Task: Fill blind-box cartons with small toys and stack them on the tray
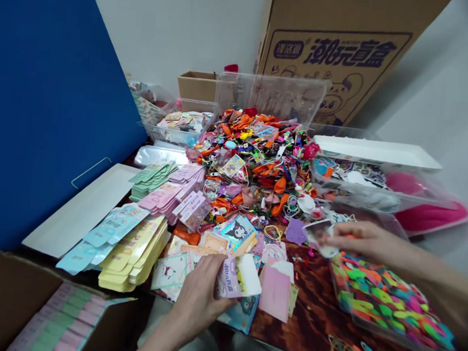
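Note:
In my left hand (201, 286) is a small lilac paper box (228, 278), gripped near the table's front edge. Its white flap stands open toward the right, and something yellow shows inside. My right hand (356, 236), blurred, pinches a small picture card or sticker (318, 232) with a white rounded edge, to the right of the trinket heap. Beneath and around the box lie printed cards, including a shiny blue one (237, 232) with a black-and-white character, and a pink paper bag (274, 291).
A heap of small toys and balloons (259, 161) fills the table's middle. Flat folded boxes, yellow (132, 254) and pink, lie left. At right stand a bin of bright pieces (393, 299) and a clear sticker bin (353, 192). A carton (333, 22) rises behind; another holds boxes (61, 318).

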Motion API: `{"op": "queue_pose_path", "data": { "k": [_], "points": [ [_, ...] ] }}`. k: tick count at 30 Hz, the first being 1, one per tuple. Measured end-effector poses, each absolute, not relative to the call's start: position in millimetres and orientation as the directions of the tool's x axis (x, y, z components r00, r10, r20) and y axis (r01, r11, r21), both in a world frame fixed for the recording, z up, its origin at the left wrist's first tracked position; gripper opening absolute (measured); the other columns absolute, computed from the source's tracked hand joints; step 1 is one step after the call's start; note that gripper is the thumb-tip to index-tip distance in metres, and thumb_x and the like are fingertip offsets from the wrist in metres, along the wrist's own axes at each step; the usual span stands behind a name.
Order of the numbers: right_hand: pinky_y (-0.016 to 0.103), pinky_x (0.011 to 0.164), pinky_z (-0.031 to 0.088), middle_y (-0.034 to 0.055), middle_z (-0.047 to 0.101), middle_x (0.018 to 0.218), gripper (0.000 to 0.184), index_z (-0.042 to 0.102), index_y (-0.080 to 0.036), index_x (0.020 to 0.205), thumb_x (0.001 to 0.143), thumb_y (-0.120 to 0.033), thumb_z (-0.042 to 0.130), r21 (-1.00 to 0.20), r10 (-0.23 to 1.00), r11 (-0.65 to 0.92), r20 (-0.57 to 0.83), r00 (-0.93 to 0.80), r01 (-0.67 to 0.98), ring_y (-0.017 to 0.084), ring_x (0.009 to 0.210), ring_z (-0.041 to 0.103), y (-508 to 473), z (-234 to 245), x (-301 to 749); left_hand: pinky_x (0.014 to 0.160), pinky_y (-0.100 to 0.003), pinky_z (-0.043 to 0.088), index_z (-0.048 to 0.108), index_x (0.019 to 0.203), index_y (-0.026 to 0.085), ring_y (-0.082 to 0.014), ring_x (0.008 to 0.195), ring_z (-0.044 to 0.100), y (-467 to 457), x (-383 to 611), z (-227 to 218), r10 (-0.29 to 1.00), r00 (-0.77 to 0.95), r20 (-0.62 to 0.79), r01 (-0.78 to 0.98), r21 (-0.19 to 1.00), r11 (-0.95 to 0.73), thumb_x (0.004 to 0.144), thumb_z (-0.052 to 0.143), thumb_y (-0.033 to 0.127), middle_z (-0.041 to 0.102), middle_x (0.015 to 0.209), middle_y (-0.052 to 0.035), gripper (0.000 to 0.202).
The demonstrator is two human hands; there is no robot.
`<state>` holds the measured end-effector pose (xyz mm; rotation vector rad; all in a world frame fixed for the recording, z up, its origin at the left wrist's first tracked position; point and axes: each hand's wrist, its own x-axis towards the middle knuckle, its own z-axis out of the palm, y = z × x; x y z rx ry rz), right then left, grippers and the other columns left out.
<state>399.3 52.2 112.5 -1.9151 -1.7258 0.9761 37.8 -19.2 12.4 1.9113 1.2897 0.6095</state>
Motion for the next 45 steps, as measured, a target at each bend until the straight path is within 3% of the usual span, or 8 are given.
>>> {"op": "queue_pose_path", "data": {
  "k": [4,5,9,19,30,36,40,45],
  "points": [
    [0.027,0.054,0.038,-0.0009,0.064,0.058,0.023,0.067,-0.025,0.057,0.078,-0.036,0.065,-0.587,0.799,0.081,-0.445,-0.405,0.806,0.016,0.054,0.054,40,124,311,0.099,-0.044,0.046,0.049,0.131,0.022,-0.0304,0.119,0.054,-21,47,10,0.904,0.428,-0.01,0.624,0.727,-0.287,0.074,0.074,0.016,0.06,0.128,-0.0089,0.063],
    [0.027,0.053,0.036,-0.0017,0.061,0.054,0.022,0.064,-0.025,0.054,0.076,-0.028,0.065,-0.471,0.792,0.179,-0.452,-0.41,0.864,0.016,0.052,0.052,38,123,293,0.1,-0.043,0.046,0.048,0.132,0.022,-0.0304,0.119,0.053,-22,49,10,0.899,0.439,-0.007,0.634,0.711,-0.304,0.074,0.073,0.015,0.059,0.129,-0.0087,0.064],
    [0.029,0.057,0.03,-0.0013,0.052,0.045,0.035,0.045,-0.022,0.038,0.056,-0.002,0.066,-0.373,0.816,0.272,-0.4,-0.418,0.887,0.016,0.051,0.049,35,106,245,0.101,-0.044,0.044,0.045,0.136,0.022,-0.0309,0.12,0.05,-24,51,9,0.888,0.459,0.006,0.664,0.662,-0.348,0.077,0.069,0.013,0.057,0.131,-0.0093,0.064],
    [0.026,0.057,0.033,0.0019,0.072,0.07,0.018,0.069,-0.022,0.07,0.082,-0.018,0.057,-0.416,0.854,0.276,-0.307,-0.42,0.866,0.018,0.067,0.063,50,112,236,0.091,-0.04,0.047,0.045,0.126,0.02,-0.0289,0.111,0.056,-23,40,7,0.941,0.334,0.055,0.615,0.744,-0.262,0.072,0.069,0.012,0.06,0.119,-0.0095,0.06],
    [0.028,0.059,0.034,0.0045,0.077,0.081,0.023,0.068,-0.021,0.081,0.095,-0.013,0.052,-0.164,0.882,0.341,-0.284,-0.375,0.926,0.022,0.075,0.073,7,111,230,0.089,-0.042,0.05,0.043,0.124,0.022,-0.0293,0.107,0.059,-26,47,0,0.967,0.197,0.165,0.606,0.754,-0.252,0.073,0.074,0.015,0.061,0.115,-0.0087,0.06],
    [0.031,0.053,0.027,0.0089,0.077,0.088,0.024,0.067,-0.017,0.092,0.086,0.001,0.054,0.038,0.909,0.376,-0.208,-0.361,0.926,0.026,0.077,0.075,5,99,214,0.095,-0.045,0.049,0.041,0.131,0.021,-0.0307,0.114,0.057,-27,49,-6,0.957,0.204,0.207,0.625,0.725,-0.29,0.074,0.068,0.013,0.06,0.122,-0.0114,0.064],
    [0.029,0.053,0.027,0.004,0.073,0.075,0.016,0.065,-0.019,0.085,0.086,-0.005,0.058,-0.145,0.921,0.355,-0.118,-0.372,0.924,0.022,0.067,0.07,6,96,217,0.095,-0.043,0.049,0.041,0.129,0.021,-0.0292,0.114,0.057,-24,49,1,0.951,0.238,0.199,0.615,0.727,-0.306,0.075,0.07,0.012,0.059,0.122,-0.011,0.062],
    [0.025,0.059,0.038,-0.0027,0.058,0.065,0.025,0.055,-0.022,0.069,0.091,-0.034,0.057,-0.795,0.971,0.146,0.0,-0.24,0.589,0.015,0.062,0.055,17,108,224,0.078,-0.038,0.052,0.046,0.113,0.022,-0.0283,0.095,0.064,-23,54,8,0.99,0.133,0.041,0.648,0.752,-0.118,0.072,0.081,0.03,0.062,0.102,-0.0049,0.055]
  ]
}}
